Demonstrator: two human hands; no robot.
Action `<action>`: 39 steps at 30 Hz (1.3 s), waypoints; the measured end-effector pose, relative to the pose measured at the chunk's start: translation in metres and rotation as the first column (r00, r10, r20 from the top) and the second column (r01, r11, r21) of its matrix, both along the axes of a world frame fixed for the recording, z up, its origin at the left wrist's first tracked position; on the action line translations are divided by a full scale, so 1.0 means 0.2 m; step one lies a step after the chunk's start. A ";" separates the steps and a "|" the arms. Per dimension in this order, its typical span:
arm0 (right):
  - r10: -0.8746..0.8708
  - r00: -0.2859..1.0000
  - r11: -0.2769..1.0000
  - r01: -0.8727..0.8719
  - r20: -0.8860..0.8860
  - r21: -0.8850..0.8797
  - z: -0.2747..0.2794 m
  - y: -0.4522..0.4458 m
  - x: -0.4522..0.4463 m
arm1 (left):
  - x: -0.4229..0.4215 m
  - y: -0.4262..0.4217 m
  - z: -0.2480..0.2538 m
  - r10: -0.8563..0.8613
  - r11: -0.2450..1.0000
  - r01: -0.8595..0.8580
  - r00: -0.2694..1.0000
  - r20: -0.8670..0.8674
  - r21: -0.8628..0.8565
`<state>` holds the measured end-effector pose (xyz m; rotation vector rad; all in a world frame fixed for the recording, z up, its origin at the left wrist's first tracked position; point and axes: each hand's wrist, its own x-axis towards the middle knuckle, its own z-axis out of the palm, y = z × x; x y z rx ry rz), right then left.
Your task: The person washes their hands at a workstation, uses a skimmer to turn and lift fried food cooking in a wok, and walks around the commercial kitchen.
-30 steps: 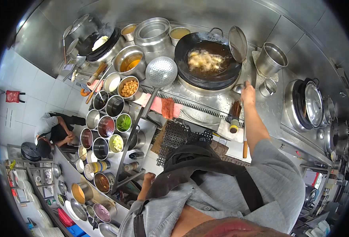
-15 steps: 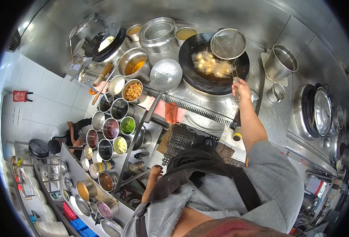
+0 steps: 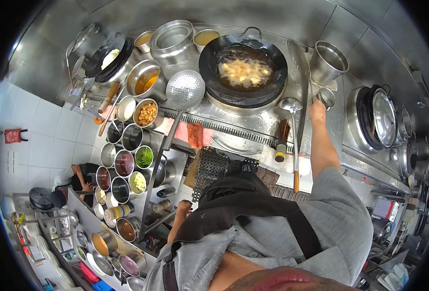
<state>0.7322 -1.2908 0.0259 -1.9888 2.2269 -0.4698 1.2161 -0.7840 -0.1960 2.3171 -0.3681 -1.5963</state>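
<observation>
My right hand (image 3: 317, 112) reaches to the right of the stove, its fingers closed at the near side of a small metal cup (image 3: 326, 98). Pale golden pieces (image 3: 246, 72) bubble in the oil of a large black wok (image 3: 212, 89). Close to my right forearm, a steel ladle (image 3: 290, 104) with a wooden handle rests on the counter beside a bamboo wok brush (image 3: 282, 131). My left hand (image 3: 184, 207) hangs low near the shelf with loosely curled fingers, and nothing shows in it. The mesh strainer is out of sight.
A perforated skimmer (image 3: 185, 89) lies left of the wok. Behind my right hand stands a tall pot (image 3: 328, 63). Several ingredient pots, one with green vegetables (image 3: 144, 156), crowd the left shelf. A second wok (image 3: 94, 64) steams. Another person (image 3: 74, 177) crouches at far left.
My right hand has moved right, away from the wok, to the small cup; the mesh strainer it held no longer shows. The view has shifted, and the ladle and brush now show fully.
</observation>
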 end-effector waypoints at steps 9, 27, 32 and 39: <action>-0.024 0.947 0.991 0.065 0.321 -0.116 0.30 0.27 0.22 | 0.02 0.02 0.11 0.097 0.995 -0.097 0.995 -0.009 -0.011; -0.206 0.185 0.874 -0.408 0.961 0.266 0.14 0.49 0.90 | 0.02 0.50 -0.11 0.215 0.976 -0.213 0.975 -0.052 0.042; -0.007 0.361 0.842 -0.501 0.933 0.200 0.21 0.51 0.88 | 0.03 0.56 -0.24 0.308 0.951 -0.305 0.948 -0.079 0.048; 0.154 0.598 0.874 -0.453 0.786 0.173 0.43 0.65 0.84 | -0.03 0.45 0.06 0.067 0.997 -0.068 0.997 -0.031 -0.038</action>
